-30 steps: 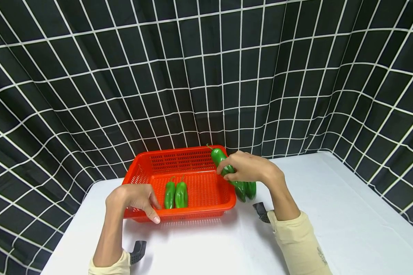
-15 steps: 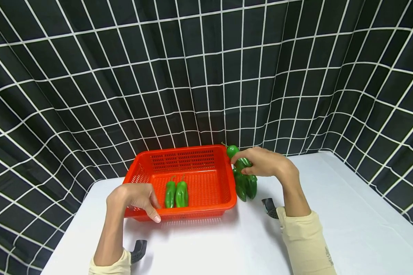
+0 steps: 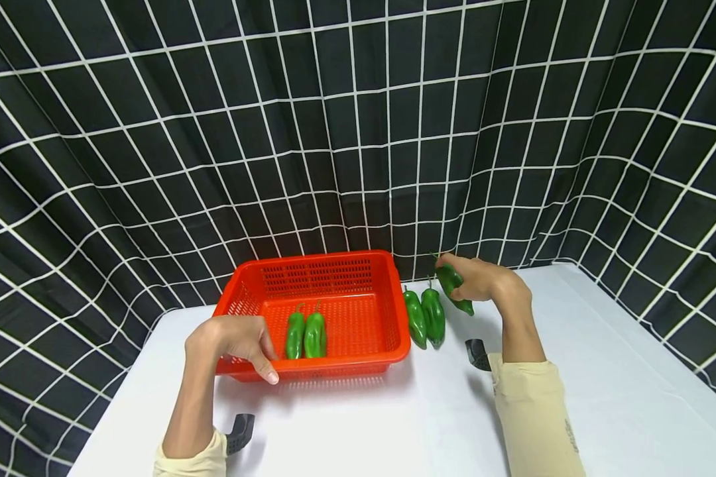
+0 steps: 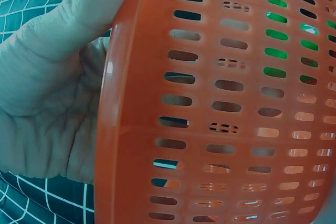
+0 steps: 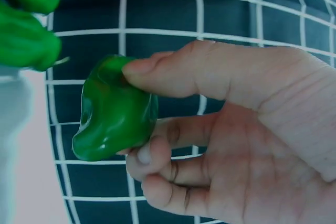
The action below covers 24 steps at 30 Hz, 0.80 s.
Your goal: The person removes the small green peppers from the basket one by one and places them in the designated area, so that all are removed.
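Note:
A green pepper (image 3: 449, 278) is pinched between the thumb and fingers of my right hand (image 3: 482, 281), to the right of two more green peppers (image 3: 433, 317) lying on the table beside the basket. In the right wrist view the held pepper (image 5: 113, 114) shows its glossy tip end. My left hand (image 3: 234, 341) grips the front left rim of a red plastic basket (image 3: 358, 363), thumb outside and fingers inside. Two green peppers (image 3: 315, 336) lie side by side in that basket. The left wrist view shows the basket's slotted wall (image 4: 205, 129) close up.
A white cloth-covered table (image 3: 346, 430) carries everything. Behind and at both sides hangs a black curtain (image 3: 358, 146) with a white grid. A dark wrist mount (image 3: 478, 354) sticks out below the right sleeve.
My right hand has carried the pepper rightward, from over the basket's right edge past the two peppers on the table. The left hand has stayed on the rim.

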Each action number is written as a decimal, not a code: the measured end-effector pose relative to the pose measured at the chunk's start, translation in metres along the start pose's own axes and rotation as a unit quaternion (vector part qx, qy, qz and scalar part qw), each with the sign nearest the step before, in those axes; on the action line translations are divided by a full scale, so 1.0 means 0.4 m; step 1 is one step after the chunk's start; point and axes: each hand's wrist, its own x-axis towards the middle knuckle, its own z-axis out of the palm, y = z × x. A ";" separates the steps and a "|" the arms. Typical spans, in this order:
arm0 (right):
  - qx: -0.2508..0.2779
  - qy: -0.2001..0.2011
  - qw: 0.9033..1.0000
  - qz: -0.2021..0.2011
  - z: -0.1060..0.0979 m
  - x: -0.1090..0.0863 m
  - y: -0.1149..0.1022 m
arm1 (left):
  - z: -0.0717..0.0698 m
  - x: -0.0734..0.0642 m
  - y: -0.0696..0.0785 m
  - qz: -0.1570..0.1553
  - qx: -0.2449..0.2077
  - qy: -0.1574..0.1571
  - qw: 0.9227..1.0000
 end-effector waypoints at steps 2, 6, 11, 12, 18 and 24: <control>0.002 -0.008 1.000 0.018 0.007 0.009 0.012 | 0.000 0.001 -0.001 0.001 0.001 0.000 1.000; 0.014 -0.026 0.998 0.062 0.020 0.023 0.033 | 0.000 0.003 -0.002 0.002 -0.002 -0.005 1.000; 0.038 -0.060 0.993 0.093 0.044 0.047 0.049 | -0.002 0.001 -0.003 -0.002 -0.002 -0.003 1.000; 0.041 -0.070 0.992 0.098 0.049 0.053 0.051 | -0.002 0.001 -0.004 -0.002 0.000 -0.002 1.000; 0.046 -0.115 0.984 0.131 0.073 0.073 0.057 | -0.002 0.002 -0.002 -0.003 -0.003 -0.007 1.000; 0.074 -0.108 0.983 0.129 0.090 0.080 0.066 | -0.007 0.001 -0.002 -0.003 -0.002 -0.008 1.000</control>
